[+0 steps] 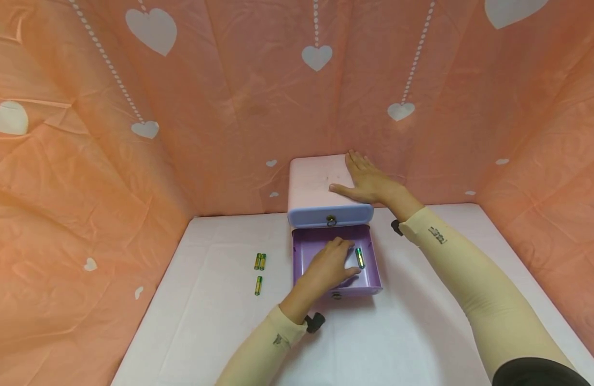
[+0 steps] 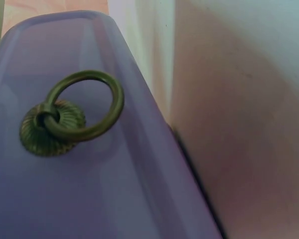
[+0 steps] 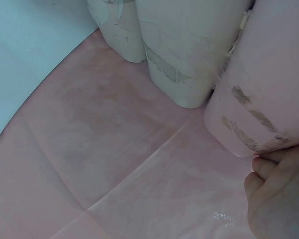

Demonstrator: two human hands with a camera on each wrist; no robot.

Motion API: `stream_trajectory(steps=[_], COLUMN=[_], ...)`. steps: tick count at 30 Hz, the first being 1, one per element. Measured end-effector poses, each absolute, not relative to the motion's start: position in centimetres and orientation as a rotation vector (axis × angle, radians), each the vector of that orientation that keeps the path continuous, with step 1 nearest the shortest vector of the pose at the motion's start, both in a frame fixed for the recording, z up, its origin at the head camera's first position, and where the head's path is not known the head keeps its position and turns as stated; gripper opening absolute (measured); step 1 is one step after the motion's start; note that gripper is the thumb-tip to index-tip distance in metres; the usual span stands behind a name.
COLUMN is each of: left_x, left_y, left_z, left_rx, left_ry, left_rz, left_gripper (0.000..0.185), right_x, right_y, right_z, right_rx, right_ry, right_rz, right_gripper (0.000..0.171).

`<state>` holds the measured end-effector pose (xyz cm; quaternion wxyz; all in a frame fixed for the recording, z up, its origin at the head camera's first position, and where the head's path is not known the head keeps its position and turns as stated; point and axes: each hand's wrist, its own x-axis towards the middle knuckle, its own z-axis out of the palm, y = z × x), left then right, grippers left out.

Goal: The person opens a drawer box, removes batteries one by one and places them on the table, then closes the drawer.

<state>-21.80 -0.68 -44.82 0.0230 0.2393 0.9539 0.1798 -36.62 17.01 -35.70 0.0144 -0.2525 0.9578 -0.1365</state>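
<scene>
A small drawer cabinet with a pink top [image 1: 313, 177] and a blue upper drawer front [image 1: 309, 216] stands at the back of the table. Its purple lower drawer [image 1: 302, 254] is pulled out. Inside that drawer, toward the right, lies a green-and-gold battery [image 1: 359, 258]. My left hand [image 1: 328, 265] reaches into the drawer, thumb and fingers apart, just left of the battery. With fingers extended, my right hand [image 1: 369, 182] rests on the cabinet's top. The right wrist view shows part of this hand [image 3: 281, 194] against the pink casing [image 3: 264, 84].
On the white table [image 1: 200, 321], left of the drawer, lie a pair of batteries [image 1: 260, 261] side by side and a single battery [image 1: 258, 286]. A brass ring pull [image 2: 117, 102] hangs on the purple drawer front. Orange cloth [image 1: 258, 107] with hearts encloses the back and sides.
</scene>
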Motion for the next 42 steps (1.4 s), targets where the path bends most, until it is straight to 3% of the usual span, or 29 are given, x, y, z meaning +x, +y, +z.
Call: stream_trajectory(steps=[42], left_x=[-22.1], left_y=[1.3], left_z=[-45.2], left_rx=[0.695], left_ry=[3.041], left_rz=[0.386], left_gripper=[0.064], right_x=[-36.3], right_y=[17.0], right_z=[-35.6], right_rx=[-0.782], right_ry=[3.002], right_rz=[-0.394], right_gripper=[0.110])
